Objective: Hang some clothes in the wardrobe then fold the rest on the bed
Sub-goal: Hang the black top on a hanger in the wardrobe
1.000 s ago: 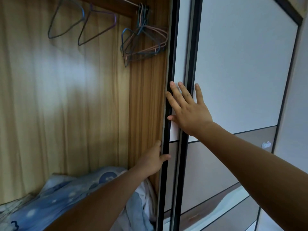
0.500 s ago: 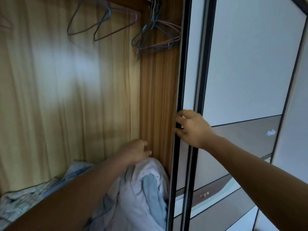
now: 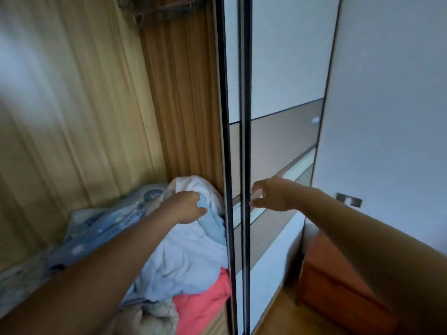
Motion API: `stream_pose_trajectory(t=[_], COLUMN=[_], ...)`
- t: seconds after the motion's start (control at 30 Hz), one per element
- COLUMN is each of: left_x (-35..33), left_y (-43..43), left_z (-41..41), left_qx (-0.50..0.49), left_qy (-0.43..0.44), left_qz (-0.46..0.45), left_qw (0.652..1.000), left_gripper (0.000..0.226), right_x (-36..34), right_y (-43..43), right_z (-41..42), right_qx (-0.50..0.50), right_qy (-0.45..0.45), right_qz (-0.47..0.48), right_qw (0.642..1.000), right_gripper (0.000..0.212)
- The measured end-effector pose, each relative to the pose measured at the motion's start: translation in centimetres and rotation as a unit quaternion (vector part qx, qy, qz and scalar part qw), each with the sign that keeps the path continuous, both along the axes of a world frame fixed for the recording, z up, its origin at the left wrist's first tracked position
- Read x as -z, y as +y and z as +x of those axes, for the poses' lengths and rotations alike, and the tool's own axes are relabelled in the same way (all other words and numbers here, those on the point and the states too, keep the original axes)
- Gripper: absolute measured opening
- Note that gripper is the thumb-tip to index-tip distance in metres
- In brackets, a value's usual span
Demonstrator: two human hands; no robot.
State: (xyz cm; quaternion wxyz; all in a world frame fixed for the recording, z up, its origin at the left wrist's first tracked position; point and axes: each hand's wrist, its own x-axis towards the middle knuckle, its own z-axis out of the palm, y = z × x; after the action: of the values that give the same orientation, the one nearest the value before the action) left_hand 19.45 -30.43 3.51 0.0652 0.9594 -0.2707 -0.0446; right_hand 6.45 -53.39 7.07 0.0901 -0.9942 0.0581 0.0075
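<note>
**Two hands at the open wardrobe, one in the clothes heap**

Nearest, low in the wardrobe [image 3: 72,117], one coral-red garment [image 3: 200,308] lies beside one beige cloth [image 3: 154,313]. Right of the doors, one orange box [image 3: 338,274] stands on the floor. Farther in, one pale blue garment [image 3: 188,257] is heaped, with one blue spotted cloth [image 3: 101,226] to its left. The left hand [image 3: 186,206] grips the pale blue garment, fingers curled into its folds. The right hand [image 3: 273,194] hovers just right of the black frame of the two sliding doors [image 3: 285,68], fingers loosely curled, thumb apart, holding nothing. One white garment [image 3: 193,187] lies beyond the left hand. Farthest up, the wire hangers [image 3: 164,6] are too blurred to count.
</note>
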Motion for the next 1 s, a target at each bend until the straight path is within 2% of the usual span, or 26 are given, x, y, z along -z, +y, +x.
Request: stream_pose_trajectory(t=[0.17, 0.37, 0.53, 0.63, 0.77, 1.0], left_x=[3.1, 5.4, 7.1, 7.8, 9.6, 14.3], left_y=[-5.2, -12.6, -18.6, -22.3, -26.0, -26.6], left_z=[-5.5, -14.3, -24.1, -31.6, -43.9, -66.9], left_qx=[0.105, 0.231, 0.353, 0.420, 0.501, 0.627], left_qy=[0.037, 0.058, 0.040, 0.031, 0.045, 0.052], left_qz=[0.029, 0.071, 0.090, 0.099, 0.123, 0.155], left_qw=[0.993, 0.969, 0.931, 0.901, 0.855, 0.761], left_gripper=[0.055, 0.066, 0.051, 0.051, 0.056, 0.066], right_x=[3.9, 7.4, 10.4, 12.1, 14.6, 18.2], right_y=[-2.0, -4.5, -6.0, -5.5, -3.8, 4.7], right_z=[-9.1, -21.9, -34.1, -43.3, -57.0, -80.8], right_qx=[0.117, 0.235, 0.354, 0.430, 0.536, 0.666], right_qy=[0.042, 0.080, 0.105, 0.096, 0.089, 0.095], right_qz=[0.023, 0.034, 0.049, 0.087, 0.123, 0.158], right_qw=[0.992, 0.968, 0.928, 0.893, 0.830, 0.723], right_gripper=[0.056, 0.047, 0.060, 0.057, 0.059, 0.050])
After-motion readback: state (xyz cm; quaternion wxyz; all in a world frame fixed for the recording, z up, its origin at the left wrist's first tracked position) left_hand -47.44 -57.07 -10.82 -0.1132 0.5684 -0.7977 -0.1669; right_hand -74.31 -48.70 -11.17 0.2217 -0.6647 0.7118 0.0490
